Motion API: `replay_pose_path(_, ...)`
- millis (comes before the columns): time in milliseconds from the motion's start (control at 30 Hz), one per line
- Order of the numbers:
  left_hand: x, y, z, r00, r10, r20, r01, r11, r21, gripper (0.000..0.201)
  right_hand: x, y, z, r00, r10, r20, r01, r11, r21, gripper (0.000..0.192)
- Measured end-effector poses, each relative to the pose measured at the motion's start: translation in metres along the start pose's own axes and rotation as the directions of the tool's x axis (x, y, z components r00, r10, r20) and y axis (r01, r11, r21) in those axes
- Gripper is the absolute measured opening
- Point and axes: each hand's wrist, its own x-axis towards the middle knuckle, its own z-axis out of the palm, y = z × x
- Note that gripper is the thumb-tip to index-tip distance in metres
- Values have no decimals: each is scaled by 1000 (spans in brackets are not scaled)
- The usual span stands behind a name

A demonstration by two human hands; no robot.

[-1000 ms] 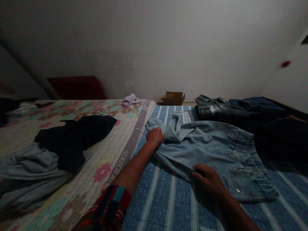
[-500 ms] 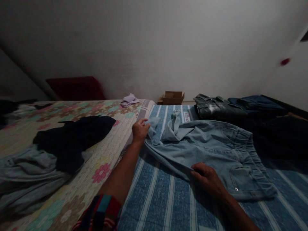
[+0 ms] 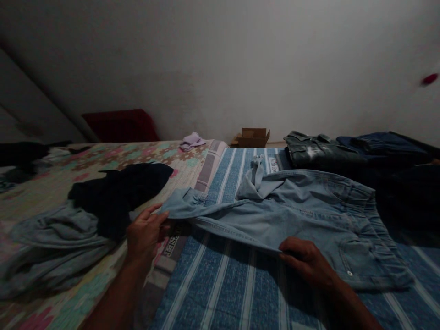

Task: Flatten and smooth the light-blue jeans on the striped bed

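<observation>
Across a blue woven bedcover with white stripes [image 3: 199,284] lies a pair of light-blue denim trousers [image 3: 292,224], the elasticated waistband at the right end and the legs running to the left. Their nearer leg is stretched out sideways past the striped cover's edge, while the farther leg lies bunched and twisted, its cuff poking up. At the tip of the trousers' nearer leg, the left hand [image 3: 146,231] grips the cuff between thumb and fingers; the right hand [image 3: 307,259] pinches the trousers' near edge, about midway along. Left of the trousers, below the outstretched cuff, runs a grey lettered border [image 3: 206,172], and beyond that spreads a cream floral bedcover [image 3: 82,293]. On it, left of the trousers, a crumpled navy garment [image 3: 117,195] touches a rumpled grey garment [image 3: 65,243]. Behind the trousers to the left sits a small lilac cloth [image 3: 191,141]; straight behind them is an open brown cardboard box [image 3: 254,137]. Just behind the trousers' waist end rests a folded dark-grey denim garment with pale patches [image 3: 319,151], beside folded dark-blue denim [image 3: 381,141]. Far behind the trousers, to the left, a dark-red panel [image 3: 120,126] stands against a grey-white wall [image 3: 240,68].
</observation>
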Motion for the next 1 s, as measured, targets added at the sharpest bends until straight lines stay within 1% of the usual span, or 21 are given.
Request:
replay_pose_path(67,-5,2,2,994,-75,77,86,985,-149,64,-1,-4,-2,996,-26,80,24,999,26,28)
replay_pose_path(100,-6,4,5,990,-77,119,101,973,-206,66,-2,-5,-3,993,-33,116,28,999,41,29)
replay_pose_path(133,-6,7,8,989,-37,140,68,973,-220,65,-2,-5,-3,988,-36,147,28,998,58,31)
replay_pose_path(167,-5,10,11,988,17,152,13,982,-189,62,-1,-5,-4,984,-37,173,24,997,73,32)
replay_pose_path(200,-2,14,15,986,73,153,-57,992,-112,58,-1,-5,-4,981,-39,189,23,996,83,34)
replay_pose_path(233,1,18,18,978,140,152,-142,990,5,53,-1,-4,-4,979,-41,198,24,996,88,36)
replay_pose_path(267,5,23,21,965,211,154,-234,961,147,47,0,-4,-4,978,-42,204,24,996,90,37)
replay_pose_path(333,13,34,27,922,351,166,-388,818,425,36,1,-2,-4,975,-48,215,29,996,89,39)
replay_pose_path(400,18,48,33,862,469,191,-478,631,611,27,1,0,-3,971,-64,231,43,995,95,40)
replay_pose_path(467,19,62,41,802,551,232,-525,462,715,29,1,2,-2,966,-85,244,61,993,105,41)
replay_pose_path(533,18,76,51,753,575,319,-561,308,769,33,2,4,-1,965,-98,244,70,990,122,42)
replay_pose_path(600,19,87,63,737,522,429,-583,170,795,37,2,8,0,966,-100,239,65,987,147,44)
replay_pose_path(667,23,93,75,754,411,513,-588,71,806,43,2,10,1,966,-91,243,50,984,170,45)
replay_pose_path(733,31,95,83,773,286,566,-598,29,801,49,3,11,1,967,-74,244,31,984,177,46)
replay_pose_path(767,36,95,86,767,224,602,-622,29,782,52,3,10,0,969,-66,239,23,984,178,46)
replay_pose_path(800,41,95,88,739,162,654,-667,45,743,54,3,10,0,970,-59,234,17,984,179,46)
replay_pose_path(833,45,94,89,690,101,717,-723,77,686,57,3,10,0,972,-53,230,12,984,179,46)
replay_pose_path(900,52,94,88,557,3,830,-821,154,550,58,3,9,0,971,-52,233,9,983,182,47)
replay_pose_path(933,53,94,87,502,-26,865,-850,170,499,56,3,10,0,969,-56,239,12,983,182,47)
replay_pose_path(967,53,94,86,475,-43,879,-865,159,475,52,4,10,0,967,-60,246,15,983,180,47)
replay_pose_path(1000,53,96,84,484,-45,874,-866,120,485,45,4,11,1,966,-63,251,18,984,179,47)
